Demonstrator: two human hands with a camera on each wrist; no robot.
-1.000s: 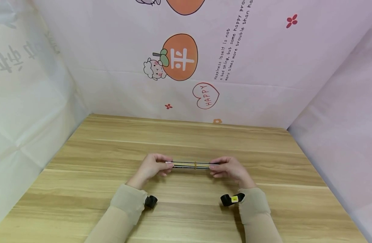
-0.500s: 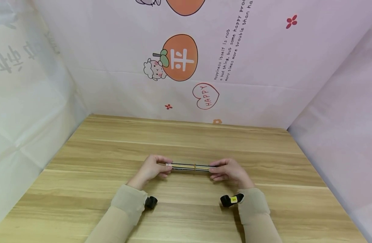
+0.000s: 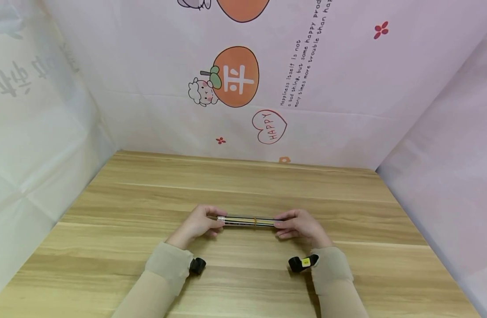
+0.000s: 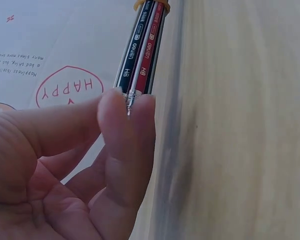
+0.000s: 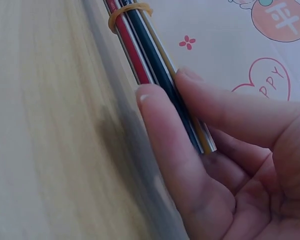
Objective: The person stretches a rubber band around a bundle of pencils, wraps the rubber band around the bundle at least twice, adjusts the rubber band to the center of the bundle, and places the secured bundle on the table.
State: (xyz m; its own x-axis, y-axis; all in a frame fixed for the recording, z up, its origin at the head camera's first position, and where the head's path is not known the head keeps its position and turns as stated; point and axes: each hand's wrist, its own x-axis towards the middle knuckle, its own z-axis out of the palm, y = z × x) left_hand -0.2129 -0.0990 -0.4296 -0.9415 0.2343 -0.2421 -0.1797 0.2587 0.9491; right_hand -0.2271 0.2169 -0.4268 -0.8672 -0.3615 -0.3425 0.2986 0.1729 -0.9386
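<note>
A bundle of pencils (image 3: 241, 221) lies crosswise between my two hands, close over the table. Dark, red and yellow barrels show, some printed HB. A tan rubber band (image 3: 255, 221) circles the bundle near its middle. With thumb and fingers my left hand (image 3: 197, 225) pinches the left end, where silvery ferrules (image 4: 131, 96) show. My right hand (image 3: 300, 226) pinches the other end between thumb and fingers; flat barrel ends poke out past the thumb in the right wrist view.
The wood-grain table (image 3: 243, 185) spreads beneath both hands. Behind it rises a white printed cloth (image 3: 326, 132), with further pale cloth on the left and right sides. A small black camera sits on each wrist's beige cuff.
Both hands and the pencil bundle have shifted slightly down in the head view, toward the person. The grip at each end stays, and the bundle seems rolled a little, showing more of its silvery left end.
</note>
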